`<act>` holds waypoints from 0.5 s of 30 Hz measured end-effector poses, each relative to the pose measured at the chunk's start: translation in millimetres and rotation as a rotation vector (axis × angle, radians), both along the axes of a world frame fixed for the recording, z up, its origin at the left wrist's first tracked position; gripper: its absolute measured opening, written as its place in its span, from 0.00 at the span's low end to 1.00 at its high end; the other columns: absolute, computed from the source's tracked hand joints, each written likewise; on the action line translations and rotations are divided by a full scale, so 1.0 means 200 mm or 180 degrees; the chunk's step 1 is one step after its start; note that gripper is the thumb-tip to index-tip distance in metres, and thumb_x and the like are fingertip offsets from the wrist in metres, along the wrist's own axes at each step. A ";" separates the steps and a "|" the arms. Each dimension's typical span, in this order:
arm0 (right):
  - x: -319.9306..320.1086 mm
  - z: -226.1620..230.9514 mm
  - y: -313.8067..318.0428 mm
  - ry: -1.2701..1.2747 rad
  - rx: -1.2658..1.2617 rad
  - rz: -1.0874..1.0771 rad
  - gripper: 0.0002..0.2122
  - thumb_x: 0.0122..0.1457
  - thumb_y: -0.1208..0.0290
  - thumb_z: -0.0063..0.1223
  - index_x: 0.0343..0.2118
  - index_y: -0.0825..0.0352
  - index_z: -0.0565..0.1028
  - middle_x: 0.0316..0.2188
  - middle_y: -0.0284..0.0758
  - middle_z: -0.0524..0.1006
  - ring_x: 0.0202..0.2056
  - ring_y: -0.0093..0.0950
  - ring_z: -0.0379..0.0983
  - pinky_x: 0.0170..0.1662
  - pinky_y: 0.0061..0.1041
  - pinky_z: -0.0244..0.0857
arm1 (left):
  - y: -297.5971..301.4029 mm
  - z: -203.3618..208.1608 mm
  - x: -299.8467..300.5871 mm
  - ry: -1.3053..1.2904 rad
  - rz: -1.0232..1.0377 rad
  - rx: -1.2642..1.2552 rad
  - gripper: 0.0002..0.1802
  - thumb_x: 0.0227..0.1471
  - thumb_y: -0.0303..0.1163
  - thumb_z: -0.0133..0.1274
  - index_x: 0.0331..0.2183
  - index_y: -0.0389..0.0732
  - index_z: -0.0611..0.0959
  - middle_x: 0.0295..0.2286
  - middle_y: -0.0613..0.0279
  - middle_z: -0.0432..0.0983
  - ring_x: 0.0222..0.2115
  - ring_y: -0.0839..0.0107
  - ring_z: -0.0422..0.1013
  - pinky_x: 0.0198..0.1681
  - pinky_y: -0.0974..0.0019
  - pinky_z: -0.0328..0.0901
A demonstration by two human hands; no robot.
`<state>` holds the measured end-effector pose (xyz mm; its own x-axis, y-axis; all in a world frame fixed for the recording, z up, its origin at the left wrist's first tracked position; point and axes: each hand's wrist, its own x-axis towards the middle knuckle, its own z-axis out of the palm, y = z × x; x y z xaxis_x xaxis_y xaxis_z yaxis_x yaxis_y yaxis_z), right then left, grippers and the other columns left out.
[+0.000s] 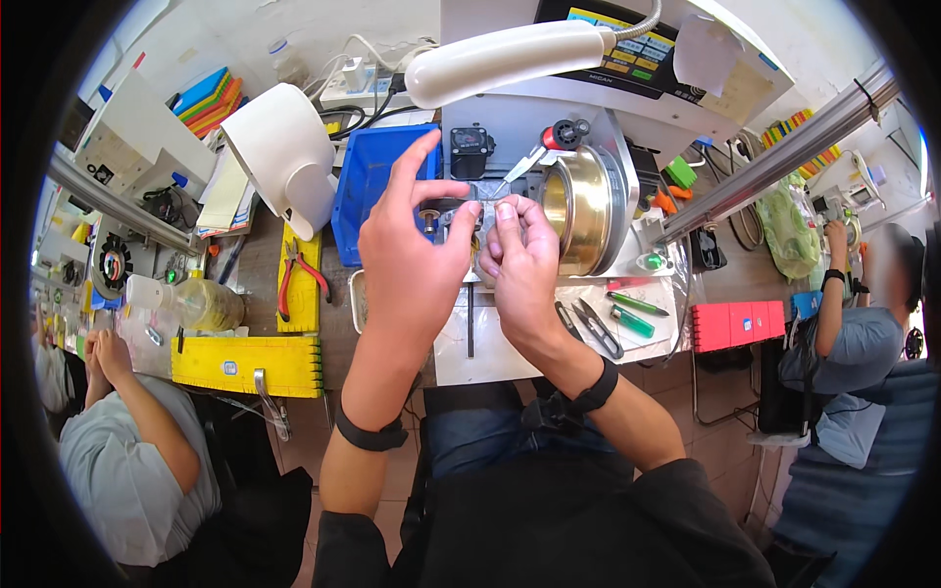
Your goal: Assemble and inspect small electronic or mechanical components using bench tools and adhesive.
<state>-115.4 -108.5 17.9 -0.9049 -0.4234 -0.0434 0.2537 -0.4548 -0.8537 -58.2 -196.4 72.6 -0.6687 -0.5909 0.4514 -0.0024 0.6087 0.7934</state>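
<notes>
Squinting at this from my end: both hands are up at the machine in the middle, far side of the bench (338,312). Right hand (526,257) looks clenched in a tight pinch on a small piece, buried too deep in the fingertips for me to say what it is. Left hand (417,240) has thumb and one finger nearly meeting, index poking up, and honestly I can't tell if that grip has hold of anything. So the piece sits at the right fingertips, just left of the big gold wheel (557,211).

What worries me: there's hardly any room to pinch, so a sweaty or uneven squeeze could pop it loose, and I'd hate hunting for it around that machine. That pointed metal arm (525,167) is right beyond the fingers too, so a careless push forward could mean a jab. Right knuckles swinging right could knock the wheel. And the snips (600,330) lie just right of the right forearm, easy to brush if the wrist drops sideways.
</notes>
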 end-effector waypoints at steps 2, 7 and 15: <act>0.00 0.00 0.00 -0.0012 -0.0003 0.0018 0.05 0.68 0.68 0.42 0.38 0.64 0.66 0.20 0.22 0.60 0.18 0.11 0.51 0.18 0.13 0.46 | -0.01 -0.02 -0.03 0.0053 -0.0156 0.0140 0.33 0.45 0.23 0.61 0.55 0.40 0.71 0.29 0.62 0.82 0.30 0.79 0.72 0.40 0.73 0.64; 0.00 0.00 0.01 -0.0034 -0.0027 0.0061 0.05 0.67 0.68 0.42 0.37 0.64 0.66 0.20 0.23 0.60 0.18 0.10 0.52 0.18 0.13 0.46 | -0.04 -0.04 -0.07 0.0106 -0.0513 0.0473 0.33 0.46 0.22 0.60 0.55 0.37 0.69 0.27 0.63 0.81 0.31 0.78 0.72 0.41 0.72 0.64; 0.05 0.05 0.05 -0.0286 0.0131 0.0073 0.09 0.66 0.68 0.45 0.44 0.65 0.66 0.22 0.24 0.62 0.20 0.11 0.55 0.19 0.13 0.48 | -0.03 -0.06 -0.11 -0.0050 -0.0757 -0.0152 0.19 0.50 0.18 0.51 0.46 0.35 0.69 0.29 0.62 0.74 0.29 0.75 0.66 0.38 0.71 0.64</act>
